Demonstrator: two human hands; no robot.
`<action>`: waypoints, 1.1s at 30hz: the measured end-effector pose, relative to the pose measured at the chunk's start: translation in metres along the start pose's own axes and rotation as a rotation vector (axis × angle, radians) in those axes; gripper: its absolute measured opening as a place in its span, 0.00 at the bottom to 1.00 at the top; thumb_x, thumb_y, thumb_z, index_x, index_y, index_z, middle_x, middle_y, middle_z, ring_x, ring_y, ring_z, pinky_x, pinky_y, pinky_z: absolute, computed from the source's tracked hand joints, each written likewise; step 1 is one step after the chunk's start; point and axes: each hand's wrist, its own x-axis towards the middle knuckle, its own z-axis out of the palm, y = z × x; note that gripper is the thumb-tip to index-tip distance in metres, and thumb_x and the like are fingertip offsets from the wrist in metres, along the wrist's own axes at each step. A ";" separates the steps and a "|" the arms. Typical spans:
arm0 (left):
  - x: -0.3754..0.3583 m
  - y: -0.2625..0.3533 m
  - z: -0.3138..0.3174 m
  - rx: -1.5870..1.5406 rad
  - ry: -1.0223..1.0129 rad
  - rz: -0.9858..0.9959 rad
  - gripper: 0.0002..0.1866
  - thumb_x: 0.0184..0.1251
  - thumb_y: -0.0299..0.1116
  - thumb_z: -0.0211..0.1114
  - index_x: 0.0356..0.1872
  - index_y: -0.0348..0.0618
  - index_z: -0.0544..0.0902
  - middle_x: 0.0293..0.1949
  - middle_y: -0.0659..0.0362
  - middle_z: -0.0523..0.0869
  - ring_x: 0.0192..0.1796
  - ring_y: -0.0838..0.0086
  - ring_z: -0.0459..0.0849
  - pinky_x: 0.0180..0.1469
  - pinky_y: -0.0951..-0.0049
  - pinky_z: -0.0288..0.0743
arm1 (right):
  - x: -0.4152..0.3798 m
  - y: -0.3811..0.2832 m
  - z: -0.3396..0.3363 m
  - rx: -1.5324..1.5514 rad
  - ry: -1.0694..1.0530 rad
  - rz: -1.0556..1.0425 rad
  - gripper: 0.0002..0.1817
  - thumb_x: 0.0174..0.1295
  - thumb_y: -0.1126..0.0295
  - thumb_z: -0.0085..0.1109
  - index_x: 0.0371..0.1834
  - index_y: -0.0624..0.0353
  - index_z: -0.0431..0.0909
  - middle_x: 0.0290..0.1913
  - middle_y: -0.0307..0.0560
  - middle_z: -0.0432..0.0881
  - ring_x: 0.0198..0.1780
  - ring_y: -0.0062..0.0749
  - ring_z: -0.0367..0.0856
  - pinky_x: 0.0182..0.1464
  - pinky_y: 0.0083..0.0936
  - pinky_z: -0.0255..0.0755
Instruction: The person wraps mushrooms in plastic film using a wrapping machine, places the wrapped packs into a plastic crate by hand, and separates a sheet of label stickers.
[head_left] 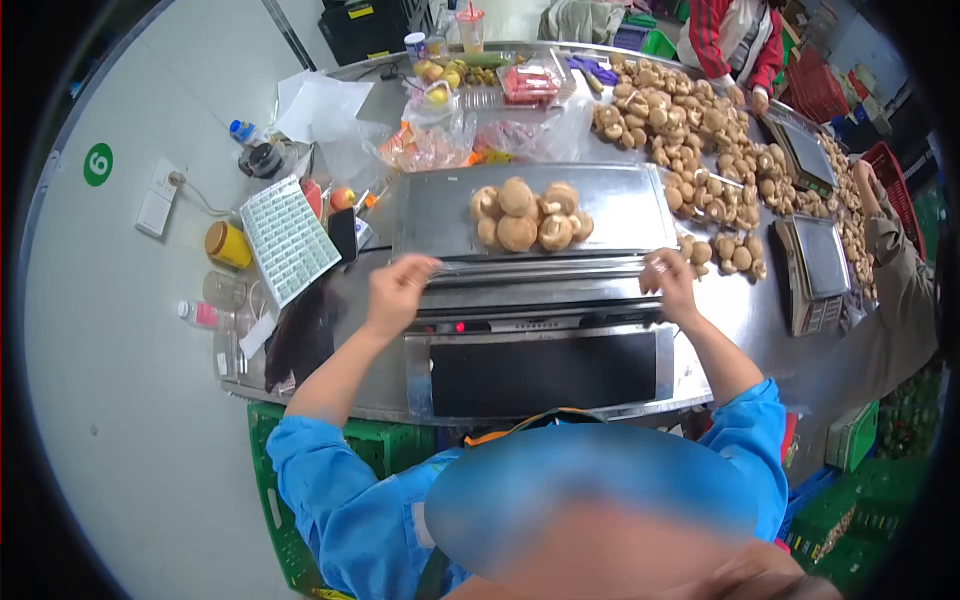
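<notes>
A clear strip of plastic film (540, 266) stretches across the wrapping machine (540, 294) between my two hands. My left hand (398, 292) pinches the film's left end with closed fingers. At the other end my right hand (672, 284), slightly blurred, has its fingers curled on the film. Just beyond the film, a group of brown shiitake mushrooms (517, 232) rests on the machine's metal plate (430, 215). Nearest to me lies the machine's black flat pad (545, 372). A small red light glows on the machine's front strip.
Loose shiitake mushrooms (700, 125) heap along the right side, beside two scales (815, 262). Bags, fruit and a plastic box (530, 85) crowd the back. A label sheet (290, 240) and a phone (343, 235) lie left. Two other people work at the right.
</notes>
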 end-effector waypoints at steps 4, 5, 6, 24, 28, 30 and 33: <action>0.101 0.023 0.003 -0.950 0.583 -0.246 0.10 0.68 0.30 0.46 0.36 0.35 0.73 0.23 0.56 0.77 0.27 0.70 0.77 0.33 0.71 0.72 | 0.110 -0.079 0.017 0.387 0.342 -0.283 0.16 0.64 0.68 0.39 0.46 0.69 0.70 0.40 0.59 0.80 0.43 0.41 0.80 0.46 0.31 0.71; 0.130 0.010 0.014 -1.027 0.700 -0.263 0.09 0.68 0.30 0.47 0.37 0.36 0.73 0.28 0.53 0.80 0.31 0.65 0.80 0.36 0.69 0.73 | 0.149 -0.053 0.022 0.354 0.312 -0.227 0.15 0.62 0.67 0.43 0.43 0.68 0.72 0.41 0.56 0.80 0.42 0.39 0.80 0.45 0.30 0.71; 0.140 -0.016 0.025 -1.045 0.672 -0.248 0.09 0.68 0.30 0.47 0.37 0.36 0.73 0.28 0.53 0.80 0.31 0.65 0.80 0.36 0.69 0.73 | 0.188 -0.027 0.027 0.319 0.281 -0.173 0.13 0.61 0.67 0.47 0.40 0.66 0.75 0.42 0.53 0.80 0.40 0.38 0.79 0.45 0.28 0.71; 0.006 -0.006 0.043 -0.325 -0.221 -0.443 0.18 0.70 0.41 0.47 0.42 0.35 0.78 0.28 0.59 0.81 0.31 0.76 0.77 0.37 0.77 0.70 | 0.052 0.000 0.039 -0.333 -0.246 -0.016 0.24 0.68 0.54 0.34 0.33 0.65 0.70 0.23 0.50 0.73 0.29 0.34 0.71 0.35 0.29 0.65; -0.058 0.027 0.053 -0.710 -0.256 -0.987 0.19 0.69 0.43 0.49 0.32 0.37 0.79 0.28 0.61 0.81 0.26 0.79 0.77 0.27 0.80 0.68 | -0.019 -0.016 0.047 -0.074 -0.263 0.351 0.27 0.67 0.52 0.37 0.42 0.68 0.76 0.29 0.46 0.79 0.32 0.23 0.71 0.37 0.24 0.67; -0.106 0.000 0.075 -0.695 -0.289 -1.081 0.18 0.69 0.42 0.49 0.32 0.37 0.79 0.28 0.60 0.81 0.25 0.78 0.78 0.25 0.81 0.68 | -0.051 0.030 0.056 0.056 -0.213 0.725 0.26 0.66 0.52 0.40 0.42 0.67 0.77 0.29 0.46 0.79 0.33 0.23 0.73 0.38 0.25 0.68; -0.156 -0.018 0.098 -0.443 -0.181 -0.840 0.17 0.69 0.41 0.49 0.32 0.38 0.79 0.22 0.59 0.80 0.19 0.82 0.73 0.22 0.83 0.65 | -0.089 0.067 0.050 -0.443 -0.206 0.317 0.19 0.62 0.58 0.49 0.42 0.64 0.77 0.29 0.50 0.80 0.30 0.26 0.77 0.35 0.25 0.70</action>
